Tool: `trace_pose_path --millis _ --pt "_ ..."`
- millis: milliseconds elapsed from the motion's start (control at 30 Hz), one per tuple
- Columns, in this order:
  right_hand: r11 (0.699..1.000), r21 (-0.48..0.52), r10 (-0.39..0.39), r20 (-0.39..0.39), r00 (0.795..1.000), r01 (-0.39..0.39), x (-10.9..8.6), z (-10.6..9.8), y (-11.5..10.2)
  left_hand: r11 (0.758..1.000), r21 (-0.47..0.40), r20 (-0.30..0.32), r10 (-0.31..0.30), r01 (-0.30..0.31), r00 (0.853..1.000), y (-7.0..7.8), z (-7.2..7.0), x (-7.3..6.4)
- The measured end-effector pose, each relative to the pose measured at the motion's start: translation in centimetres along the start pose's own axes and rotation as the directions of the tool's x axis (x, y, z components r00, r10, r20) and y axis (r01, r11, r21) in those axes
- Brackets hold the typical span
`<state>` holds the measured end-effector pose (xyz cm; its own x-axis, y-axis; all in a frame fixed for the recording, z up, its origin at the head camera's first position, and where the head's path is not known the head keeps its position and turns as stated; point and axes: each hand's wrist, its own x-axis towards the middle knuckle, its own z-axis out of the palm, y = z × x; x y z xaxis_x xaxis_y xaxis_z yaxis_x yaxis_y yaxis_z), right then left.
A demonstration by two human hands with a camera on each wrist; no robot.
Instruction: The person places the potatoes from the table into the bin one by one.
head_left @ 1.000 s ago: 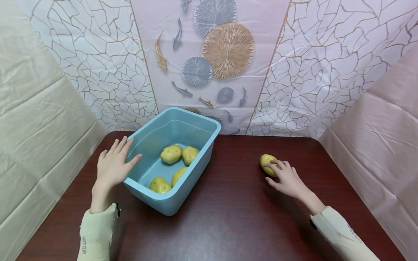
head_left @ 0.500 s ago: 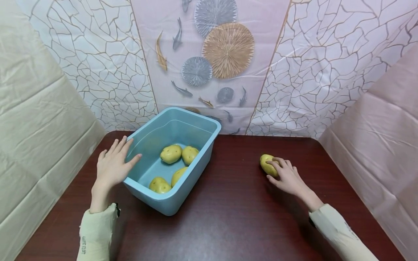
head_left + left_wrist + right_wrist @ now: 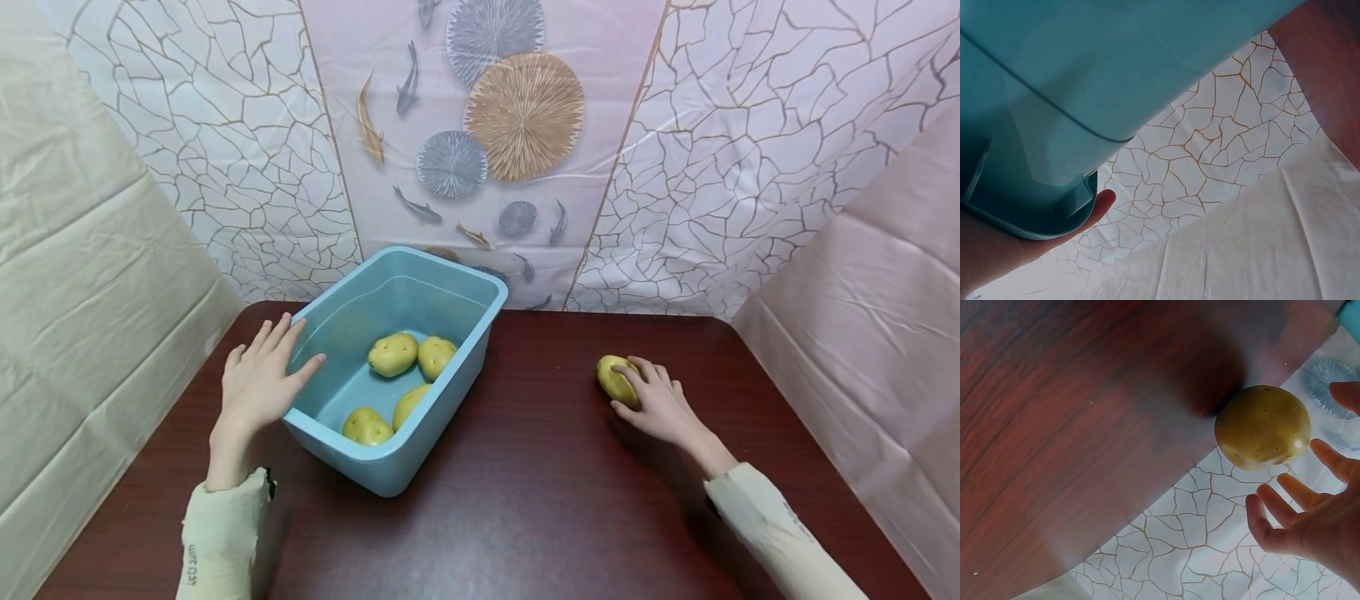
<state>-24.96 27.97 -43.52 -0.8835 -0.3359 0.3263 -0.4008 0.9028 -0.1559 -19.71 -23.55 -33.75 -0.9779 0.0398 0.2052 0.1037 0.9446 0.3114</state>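
A yellow potato (image 3: 617, 382) lies on the dark red table at the right. Over its right side reaches my right hand (image 3: 662, 408). In the right wrist view the thumb and fingers of that hand (image 3: 1322, 515) spread around the potato (image 3: 1263, 428); one fingertip is very near or touching it, the others stand apart. My left hand (image 3: 258, 379) rests with extended fingers on the left rim of a light blue plastic bin (image 3: 450, 433). From below, the left wrist view shows the bin (image 3: 1054, 75) and part of the left hand (image 3: 1016, 250) along its rim.
Several potatoes lie inside the bin, among them one potato (image 3: 393, 355) towards the middle and one potato (image 3: 367, 426) at the near end. The wooden table (image 3: 555, 492) meets a patterned cloth backdrop (image 3: 690, 183) behind, with cloth walls at both sides.
The right hand's fingers have shifted from over the potato's front to its right side, and its forearm has moved slightly left. Potato, bin and left hand look unmoved.
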Motion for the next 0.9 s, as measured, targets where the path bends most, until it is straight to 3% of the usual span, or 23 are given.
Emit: trace_pose_path --millis 900 --pt "0.999 0.0 0.039 0.08 0.996 -0.039 1.5 0.9 1.2 1.0 -0.006 0.0 -0.004 0.004 1.0 0.2 -0.1 -0.1"
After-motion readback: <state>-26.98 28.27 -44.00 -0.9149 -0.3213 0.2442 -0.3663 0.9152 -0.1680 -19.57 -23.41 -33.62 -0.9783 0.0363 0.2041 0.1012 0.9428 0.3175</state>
